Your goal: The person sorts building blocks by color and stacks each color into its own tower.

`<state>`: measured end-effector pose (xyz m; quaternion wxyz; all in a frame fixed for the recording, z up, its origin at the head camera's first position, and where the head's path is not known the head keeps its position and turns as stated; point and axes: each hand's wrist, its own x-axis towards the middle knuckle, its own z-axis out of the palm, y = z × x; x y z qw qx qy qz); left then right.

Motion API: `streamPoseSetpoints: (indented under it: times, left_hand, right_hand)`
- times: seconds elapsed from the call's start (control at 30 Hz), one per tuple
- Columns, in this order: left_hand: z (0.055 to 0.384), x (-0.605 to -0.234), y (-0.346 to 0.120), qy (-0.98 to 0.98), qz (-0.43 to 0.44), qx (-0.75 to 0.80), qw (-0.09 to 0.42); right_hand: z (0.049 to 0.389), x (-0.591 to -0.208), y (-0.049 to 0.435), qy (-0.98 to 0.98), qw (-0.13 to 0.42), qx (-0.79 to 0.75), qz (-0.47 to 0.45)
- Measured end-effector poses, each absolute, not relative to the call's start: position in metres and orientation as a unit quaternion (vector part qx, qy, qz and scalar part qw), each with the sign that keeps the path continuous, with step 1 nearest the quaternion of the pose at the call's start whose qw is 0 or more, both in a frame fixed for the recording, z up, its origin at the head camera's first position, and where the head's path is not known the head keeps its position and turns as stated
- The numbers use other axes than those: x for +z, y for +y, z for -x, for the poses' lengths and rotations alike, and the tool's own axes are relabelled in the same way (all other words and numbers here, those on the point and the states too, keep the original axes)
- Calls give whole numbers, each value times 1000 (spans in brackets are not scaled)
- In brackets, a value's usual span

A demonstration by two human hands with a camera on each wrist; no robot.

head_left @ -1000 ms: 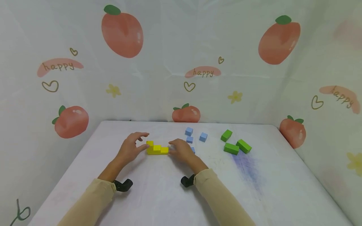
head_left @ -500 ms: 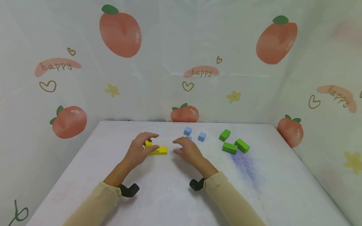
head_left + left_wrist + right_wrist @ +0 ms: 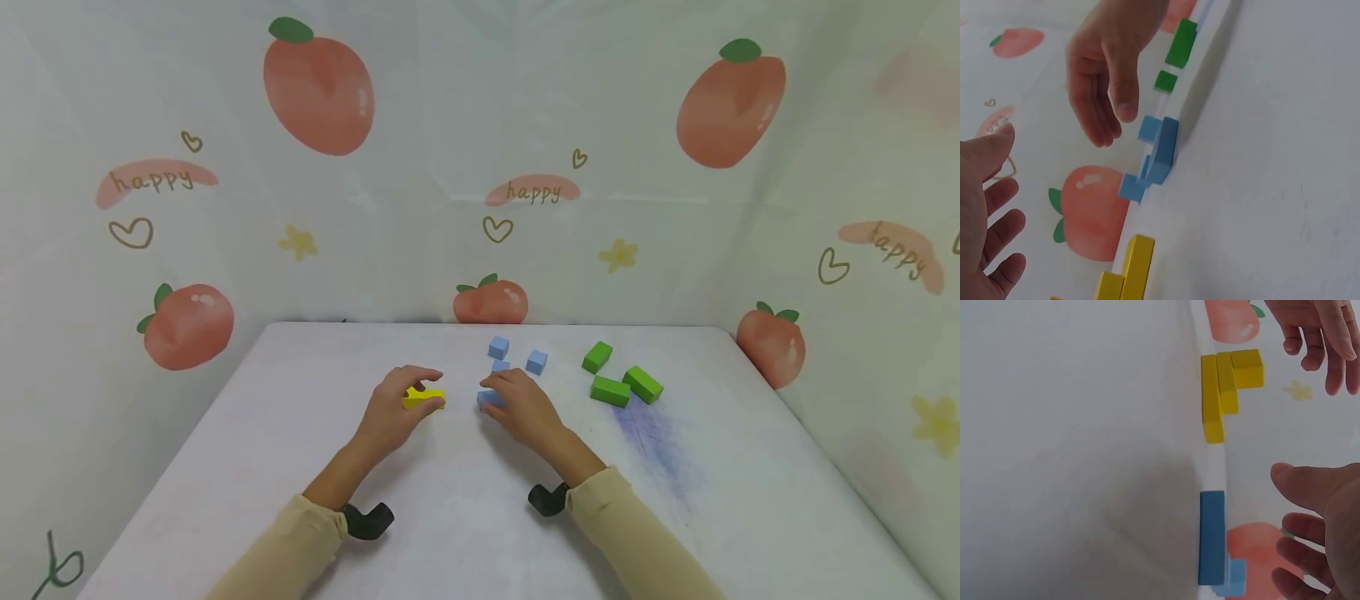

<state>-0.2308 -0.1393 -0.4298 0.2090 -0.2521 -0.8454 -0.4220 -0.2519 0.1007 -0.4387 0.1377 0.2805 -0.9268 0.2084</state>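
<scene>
Three yellow blocks (image 3: 1212,403) form a small stair on the table: a long one lowest, a shorter one on it and a small one on top. My left hand (image 3: 392,408) hovers in front of this stair in the head view, thumb and fingers spread apart, hiding part of it. To the right lies a long blue block (image 3: 1212,537). Above it is my right hand (image 3: 531,410), with nothing gripped; its thumb and fingertips overlap the blue block in the head view. The left wrist view shows air between that hand and the block.
Behind the long blue block sit small blue cubes (image 3: 498,347), one of them partly hidden by the right hand. Several green blocks (image 3: 611,392) lie farther right, beside a purple smear on the white table (image 3: 465,533). A fruit-printed cloth (image 3: 420,208) hangs behind the table.
My right hand has drawn away from the yellow stair, moving right to the long blue block. My left hand has also shifted right, across the front of the stair.
</scene>
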Motion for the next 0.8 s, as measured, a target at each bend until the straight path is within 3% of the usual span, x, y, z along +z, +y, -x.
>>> streamPoseSetpoints:
  times: [0.23, 0.8]
  left_hand:
    - [231, -436, -122, -855, 218, -433, 183]
    - [245, -453, -88, -887, 177, -414, 104]
  right_hand:
    - [251, -445, 114, -933, 145, 193, -267]
    - [264, -454, 131, -956, 79, 197, -204]
